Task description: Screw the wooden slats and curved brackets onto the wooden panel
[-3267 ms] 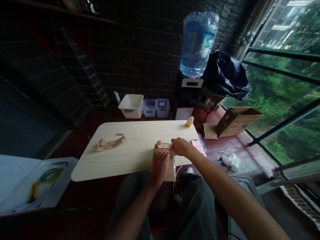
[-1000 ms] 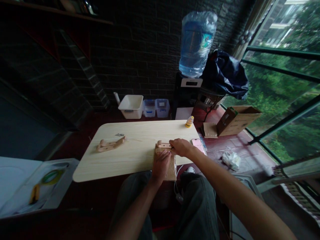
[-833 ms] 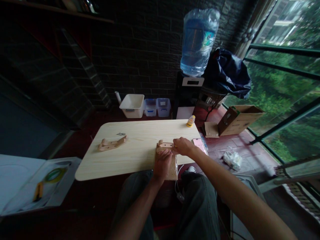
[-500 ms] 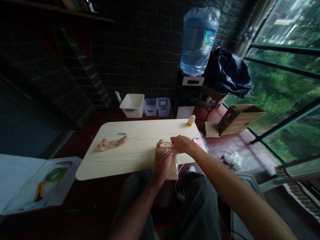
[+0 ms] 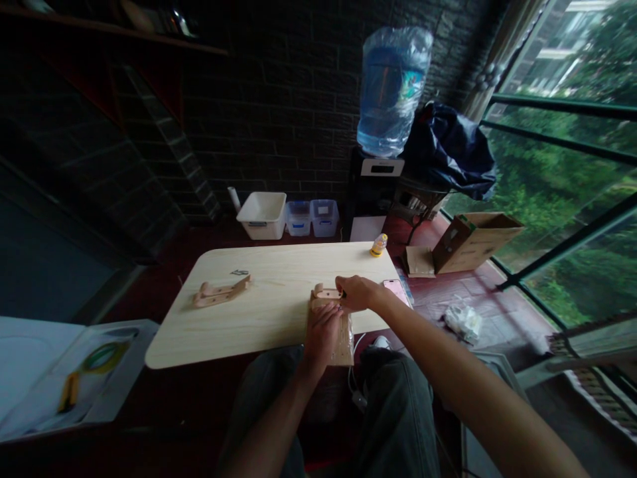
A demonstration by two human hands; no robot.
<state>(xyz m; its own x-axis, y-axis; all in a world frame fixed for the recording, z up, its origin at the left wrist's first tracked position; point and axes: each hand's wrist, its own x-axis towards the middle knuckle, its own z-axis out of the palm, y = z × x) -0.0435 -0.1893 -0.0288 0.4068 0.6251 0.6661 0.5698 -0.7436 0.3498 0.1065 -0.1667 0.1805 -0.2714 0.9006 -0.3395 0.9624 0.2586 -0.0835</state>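
At the near edge of the pale table (image 5: 279, 265), a wooden piece (image 5: 326, 293) with a rounded end rests on a brown block or box (image 5: 344, 345) that overhangs the edge. My left hand (image 5: 323, 325) presses on the wooden piece, its fingers lying together over the near side. Above and right of it, my right hand (image 5: 355, 293) is closed at the piece's right end. A small dark bit shows at its fingertips, too small to name. Another wooden assembly (image 5: 221, 292) lies at the table's left, with small dark metal parts (image 5: 239, 272) behind it.
A yellow-capped bottle (image 5: 379, 245) stands at the table's far right corner, and a phone (image 5: 397, 291) lies at the right edge. Beyond are plastic bins (image 5: 263, 214), a water dispenser (image 5: 381, 166) and a cardboard box (image 5: 472, 242). An open white case (image 5: 104, 392) sits at left.
The whole view has shifted slightly, with the table lower in the picture. Both hands keep nearly the same place on the wooden piece; the right hand's wrist looks slightly turned.
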